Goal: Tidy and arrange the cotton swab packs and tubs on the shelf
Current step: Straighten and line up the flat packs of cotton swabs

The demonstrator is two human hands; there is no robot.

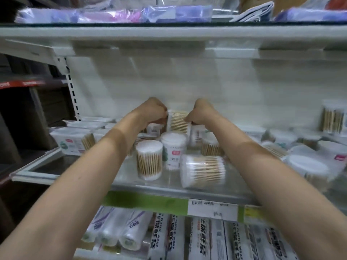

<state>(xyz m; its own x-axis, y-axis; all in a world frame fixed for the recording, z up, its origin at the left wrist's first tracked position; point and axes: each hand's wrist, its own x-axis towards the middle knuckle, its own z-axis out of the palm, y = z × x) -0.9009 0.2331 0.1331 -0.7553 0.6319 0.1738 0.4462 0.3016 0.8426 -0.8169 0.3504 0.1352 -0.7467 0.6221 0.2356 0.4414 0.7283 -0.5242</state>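
Head view: the left hand (153,111) and right hand (201,113) both grip one swab tub (178,121), held raised at the far middle of the shelf (169,186). Nearer stand two upright tubs (149,159); another tub (202,170) lies on its side.

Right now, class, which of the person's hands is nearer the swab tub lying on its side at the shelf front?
Right. The right hand is above and behind the toppled tub; the left hand is farther left.
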